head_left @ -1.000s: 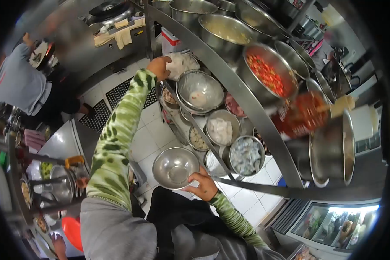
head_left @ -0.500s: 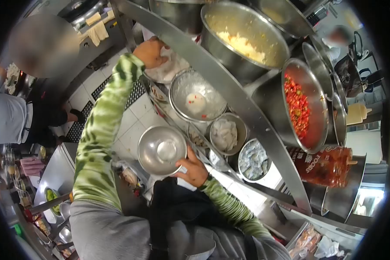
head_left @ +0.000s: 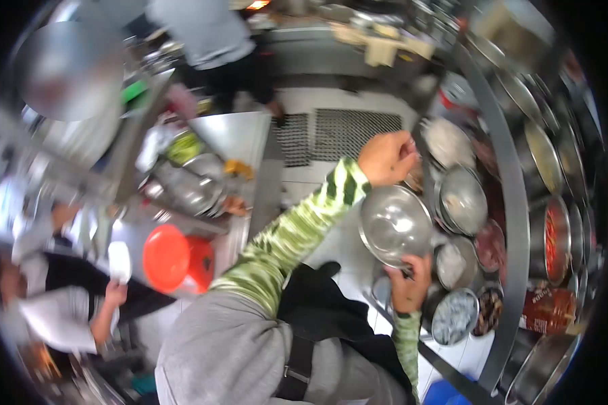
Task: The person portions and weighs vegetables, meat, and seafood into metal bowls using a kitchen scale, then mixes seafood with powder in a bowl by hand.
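Note:
My right hand (head_left: pixel 412 282) grips the near rim of a steel mixing bowl (head_left: pixel 395 226), tilted toward me with nothing visible inside. Above the bowl's far rim is my left hand (head_left: pixel 387 160), its fingers curled together; whatever is between them is too small or hidden to make out. Beside that hand sits a container of whitish food (head_left: pixel 448 143). Right of the mixing bowl stand another steel bowl (head_left: pixel 463 201) with a little pale stuff in it, a pot of white pieces (head_left: pixel 451 263) and a pot of bluish-grey pieces (head_left: pixel 455 317).
A long metal shelf edge (head_left: pixel 513 202) runs past the pots on the right, with a pan of chopped red chillies (head_left: pixel 556 243) beyond it. An orange bucket (head_left: pixel 199 263) stands left. Other people (head_left: pixel 206 30) work at the back and on the left (head_left: pixel 61 304).
The view has swung to the left. My left hand has come out of the whitish food container and is now above the mixing bowl, which my right hand still holds.

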`<state>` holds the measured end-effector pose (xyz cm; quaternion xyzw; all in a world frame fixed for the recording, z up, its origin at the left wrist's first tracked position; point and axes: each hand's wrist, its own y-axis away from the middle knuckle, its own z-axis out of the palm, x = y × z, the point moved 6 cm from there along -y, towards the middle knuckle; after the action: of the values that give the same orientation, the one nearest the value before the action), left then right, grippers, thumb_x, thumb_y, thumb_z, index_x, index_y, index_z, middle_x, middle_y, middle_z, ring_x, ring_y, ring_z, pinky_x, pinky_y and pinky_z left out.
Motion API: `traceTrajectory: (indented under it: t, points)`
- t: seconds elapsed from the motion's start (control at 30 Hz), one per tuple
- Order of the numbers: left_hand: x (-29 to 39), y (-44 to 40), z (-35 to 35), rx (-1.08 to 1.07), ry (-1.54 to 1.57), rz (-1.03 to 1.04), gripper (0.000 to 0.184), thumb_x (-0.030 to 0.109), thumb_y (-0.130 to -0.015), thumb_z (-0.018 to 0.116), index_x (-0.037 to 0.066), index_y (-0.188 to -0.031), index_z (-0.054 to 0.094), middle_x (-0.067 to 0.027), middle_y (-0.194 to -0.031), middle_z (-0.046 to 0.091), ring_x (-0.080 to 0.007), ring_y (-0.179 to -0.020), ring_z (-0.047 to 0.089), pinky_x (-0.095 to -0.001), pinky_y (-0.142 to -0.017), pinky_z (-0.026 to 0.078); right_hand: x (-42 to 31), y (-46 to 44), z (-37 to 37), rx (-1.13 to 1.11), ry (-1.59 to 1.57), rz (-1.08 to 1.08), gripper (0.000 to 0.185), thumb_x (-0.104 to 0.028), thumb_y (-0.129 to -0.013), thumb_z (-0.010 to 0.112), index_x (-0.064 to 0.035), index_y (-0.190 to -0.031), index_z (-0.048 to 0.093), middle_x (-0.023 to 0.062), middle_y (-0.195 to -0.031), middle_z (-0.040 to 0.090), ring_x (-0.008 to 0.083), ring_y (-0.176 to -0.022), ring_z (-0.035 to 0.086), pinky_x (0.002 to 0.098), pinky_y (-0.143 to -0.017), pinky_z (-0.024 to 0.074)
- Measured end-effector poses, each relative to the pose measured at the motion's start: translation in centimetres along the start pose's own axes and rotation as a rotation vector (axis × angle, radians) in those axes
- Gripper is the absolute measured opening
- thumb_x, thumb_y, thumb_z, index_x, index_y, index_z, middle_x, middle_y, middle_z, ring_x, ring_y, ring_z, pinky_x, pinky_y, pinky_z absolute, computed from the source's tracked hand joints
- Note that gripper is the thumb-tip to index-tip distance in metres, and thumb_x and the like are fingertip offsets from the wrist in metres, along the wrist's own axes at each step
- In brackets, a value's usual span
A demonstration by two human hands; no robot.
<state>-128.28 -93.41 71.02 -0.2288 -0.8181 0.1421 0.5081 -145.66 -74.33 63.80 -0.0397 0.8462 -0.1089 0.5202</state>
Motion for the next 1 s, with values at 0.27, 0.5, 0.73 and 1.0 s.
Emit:
traceTrajectory:
  t: [0.27, 0.5, 0.73, 1.0]
  points:
    - [-4.9, 28.5, -14.5, 0.618, 0.577, -0.595, 0.013, 0.017, -0.09, 0.062, 0.005, -0.094, 0.063, -0.0025, -0.08, 0.065, -0.0115, -0.069, 0.059, -0.0253, -0.064, 0.048, -14.3, 1.4, 7.7, -0.679, -0.151, -0.376, 0.042, -0.021, -0.068, 0.086, -0.0003, -0.094, 0.06, 0.0098, -0.089, 0.058, 0.0195, -0.068, 0.062, 0.0293, -0.063, 0.0494]
    - [8.1, 46.1, -29.9, 1.209, 0.353, -0.418, 0.018, 0.023, -0.093, 0.061, 0.008, -0.102, 0.061, -0.0036, -0.091, 0.065, -0.0107, -0.077, 0.06, -0.0251, -0.065, 0.05, -20.8, 9.8, 19.2, -1.148, -0.621, -0.187, 0.029, -0.007, -0.077, 0.079, 0.0021, -0.099, 0.062, 0.0049, -0.094, 0.06, 0.0115, -0.081, 0.064, 0.0244, -0.07, 0.0513]
    - [6.5, 48.1, -40.6, 1.104, 0.218, -0.642, 0.037, 0.042, -0.093, 0.056, 0.01, -0.11, 0.059, -0.0032, -0.095, 0.06, -0.0148, -0.072, 0.061, -0.0249, -0.054, 0.045, -27.7, 12.7, 37.1, -0.708, -0.579, -0.333, 0.03, -0.025, -0.079, 0.079, -0.0009, -0.092, 0.068, 0.0055, -0.079, 0.066, 0.0124, -0.074, 0.061, 0.0273, -0.068, 0.0489]
    - [-1.7, 41.4, -48.4, 0.877, -0.419, -0.801, 0.028, 0.027, -0.076, 0.068, 0.0, -0.083, 0.064, -0.0174, -0.067, 0.065, -0.0296, -0.064, 0.067, -0.0398, -0.059, 0.054, -29.3, 11.3, 36.3, -0.576, -0.47, -0.428, 0.05, -0.025, -0.083, 0.074, 0.0011, -0.123, 0.059, 0.02, -0.107, 0.068, 0.0217, -0.094, 0.068, 0.0324, -0.079, 0.0531]
